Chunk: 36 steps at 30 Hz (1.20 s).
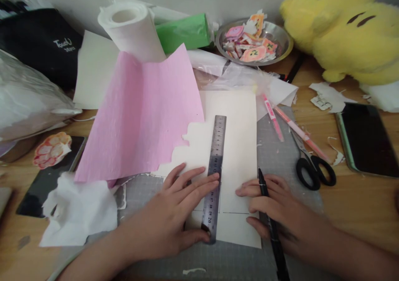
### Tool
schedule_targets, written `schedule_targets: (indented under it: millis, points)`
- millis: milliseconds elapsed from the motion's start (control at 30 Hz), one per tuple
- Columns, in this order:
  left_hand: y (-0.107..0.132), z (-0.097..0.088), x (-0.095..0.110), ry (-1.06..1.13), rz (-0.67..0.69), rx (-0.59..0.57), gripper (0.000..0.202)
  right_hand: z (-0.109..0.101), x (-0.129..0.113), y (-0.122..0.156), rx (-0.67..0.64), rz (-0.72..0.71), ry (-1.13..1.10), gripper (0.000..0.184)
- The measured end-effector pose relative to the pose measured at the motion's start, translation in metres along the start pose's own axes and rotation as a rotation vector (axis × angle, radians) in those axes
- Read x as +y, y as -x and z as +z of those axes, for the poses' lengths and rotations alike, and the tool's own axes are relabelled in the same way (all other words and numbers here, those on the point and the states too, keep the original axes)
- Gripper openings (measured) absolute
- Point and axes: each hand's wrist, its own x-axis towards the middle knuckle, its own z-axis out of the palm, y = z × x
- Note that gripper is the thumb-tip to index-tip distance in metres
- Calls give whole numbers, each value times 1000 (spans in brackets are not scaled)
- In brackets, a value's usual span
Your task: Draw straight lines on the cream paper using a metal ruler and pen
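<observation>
A white sheet of paper (237, 148) lies on a grey cutting mat (280, 156). A steel ruler (215, 177) lies lengthwise on the sheet. My left hand (174, 214) presses flat on the ruler's near end, fingers spread, thumb at its tip. My right hand (274, 210) rests on the sheet's right edge, fingers curled round a black pen (271, 227) that lies across the hand. Thin pencil lines show on the paper between the hands. A pink sheet of paper (140, 119) with a wavy cut edge overlaps the white sheet's left side.
Black-handled scissors (311, 164) and two pink pens (289, 125) lie right of the mat. A phone (368, 139), a yellow plush toy (349, 27), a metal bowl (282, 33) of stickers, a paper roll (131, 27) and crumpled tissue (77, 210) ring the wooden desk.
</observation>
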Motion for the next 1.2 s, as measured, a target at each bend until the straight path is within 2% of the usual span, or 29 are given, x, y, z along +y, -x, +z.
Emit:
schedule_targets:
  millis: [167, 400, 667, 833, 1200]
  points:
    - [-2, 7, 3, -62, -20, 28, 73, 1, 3, 0, -10, -26, 6, 16]
    - [-3, 8, 3, -126, 23, -16, 64, 1, 2, -1, -11, -11, 10, 16]
    - [-3, 7, 6, -94, -1, 2, 63, 1, 1, 0, -15, 7, 3, 13]
    - [-1, 8, 8, -67, 1, 5, 54, 1, -1, 0, -16, 17, -1, 14]
    - [-1, 17, 12, -245, -9, 36, 58, 1, -1, -1, -23, 10, -11, 16]
